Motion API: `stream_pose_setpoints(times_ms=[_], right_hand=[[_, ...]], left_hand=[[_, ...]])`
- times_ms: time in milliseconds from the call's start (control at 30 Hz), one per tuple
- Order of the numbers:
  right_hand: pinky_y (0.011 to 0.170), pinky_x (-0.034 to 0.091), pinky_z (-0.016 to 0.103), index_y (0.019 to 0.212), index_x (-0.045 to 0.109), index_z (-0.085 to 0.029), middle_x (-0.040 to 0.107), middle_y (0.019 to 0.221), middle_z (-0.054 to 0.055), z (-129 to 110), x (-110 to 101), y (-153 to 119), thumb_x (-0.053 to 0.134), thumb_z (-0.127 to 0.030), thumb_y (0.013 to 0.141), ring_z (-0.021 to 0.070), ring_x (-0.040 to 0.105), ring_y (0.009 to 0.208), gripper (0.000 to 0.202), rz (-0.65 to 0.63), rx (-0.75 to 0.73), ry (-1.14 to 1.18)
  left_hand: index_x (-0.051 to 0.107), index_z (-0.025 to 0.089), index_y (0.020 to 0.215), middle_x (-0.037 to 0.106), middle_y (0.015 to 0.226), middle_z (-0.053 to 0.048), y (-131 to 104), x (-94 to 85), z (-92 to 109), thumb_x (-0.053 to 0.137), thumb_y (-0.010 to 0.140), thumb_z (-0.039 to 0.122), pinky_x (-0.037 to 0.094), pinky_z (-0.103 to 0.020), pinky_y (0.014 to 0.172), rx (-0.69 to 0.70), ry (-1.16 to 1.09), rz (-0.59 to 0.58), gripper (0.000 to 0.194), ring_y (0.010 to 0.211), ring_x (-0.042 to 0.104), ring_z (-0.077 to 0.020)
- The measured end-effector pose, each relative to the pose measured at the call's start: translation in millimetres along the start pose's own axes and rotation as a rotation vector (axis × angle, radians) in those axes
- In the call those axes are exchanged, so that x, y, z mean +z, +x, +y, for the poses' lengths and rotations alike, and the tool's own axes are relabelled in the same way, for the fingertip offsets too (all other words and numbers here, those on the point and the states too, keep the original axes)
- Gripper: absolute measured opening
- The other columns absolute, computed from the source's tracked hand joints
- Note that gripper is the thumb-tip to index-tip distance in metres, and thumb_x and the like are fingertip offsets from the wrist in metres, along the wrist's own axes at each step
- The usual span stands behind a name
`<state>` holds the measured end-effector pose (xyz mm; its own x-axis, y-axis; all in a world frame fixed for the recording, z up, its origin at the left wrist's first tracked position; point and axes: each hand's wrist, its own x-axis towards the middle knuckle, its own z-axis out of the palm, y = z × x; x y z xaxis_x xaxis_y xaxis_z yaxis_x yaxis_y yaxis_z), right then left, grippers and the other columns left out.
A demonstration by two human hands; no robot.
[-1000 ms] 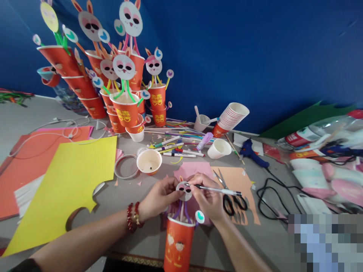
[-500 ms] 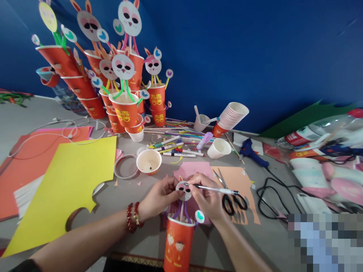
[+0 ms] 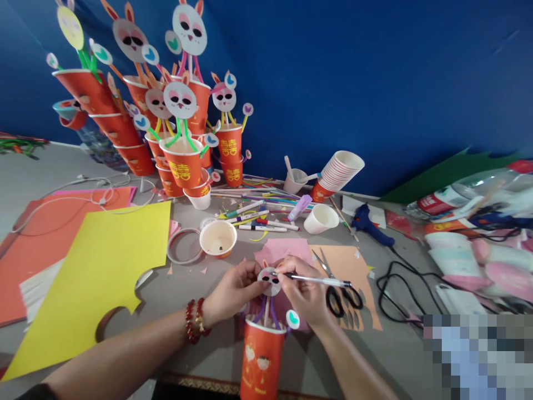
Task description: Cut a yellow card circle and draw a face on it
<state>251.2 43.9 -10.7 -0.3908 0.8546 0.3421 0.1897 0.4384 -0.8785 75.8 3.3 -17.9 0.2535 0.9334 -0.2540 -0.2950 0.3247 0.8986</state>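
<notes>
A small white paper rabbit face [image 3: 270, 284] with dark eyes stands on purple stems above a red paper cup [image 3: 261, 361]. My left hand [image 3: 239, 289] pinches the left edge of the face. In my right hand [image 3: 303, 291] is a black-and-clear pen [image 3: 322, 279], its tip at the upper part of the face near the eyes. A white disc with a green heart [image 3: 292, 319] sticks out at the cup's right. Black-handled scissors [image 3: 333, 286] lie on peach paper just right of my right hand.
Rabbit-topped red cups [image 3: 182, 161] stand at the back left. Yellow paper [image 3: 112, 261] lies left. Pens, a small bowl [image 3: 219, 238], a white cup [image 3: 321, 219] and stacked cups [image 3: 341, 169] are beyond my hands. A blue glue gun [image 3: 370, 226] with black cable lies right.
</notes>
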Motion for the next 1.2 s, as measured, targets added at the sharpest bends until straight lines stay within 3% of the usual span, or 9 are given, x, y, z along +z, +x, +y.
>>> stream_pose_setpoints(times_ms=[1200], right_hand=[[0.066, 0.046, 0.029, 0.079, 0.06, -0.022, 0.063, 0.074, 0.001, -1.9, -1.2, -1.3, 0.053, -0.012, 0.087, 0.0184, 0.062, 0.072, 0.014, 0.039, 0.003, 0.031]], left_hand=[[0.052, 0.015, 0.075, 0.056, 0.065, 0.004, -0.6, 2.7, 5.5, 0.08, 0.07, 0.057, 0.039, -0.018, 0.053, -0.011, 0.01, 0.015, 0.051, 0.056, 0.05, -0.0068]])
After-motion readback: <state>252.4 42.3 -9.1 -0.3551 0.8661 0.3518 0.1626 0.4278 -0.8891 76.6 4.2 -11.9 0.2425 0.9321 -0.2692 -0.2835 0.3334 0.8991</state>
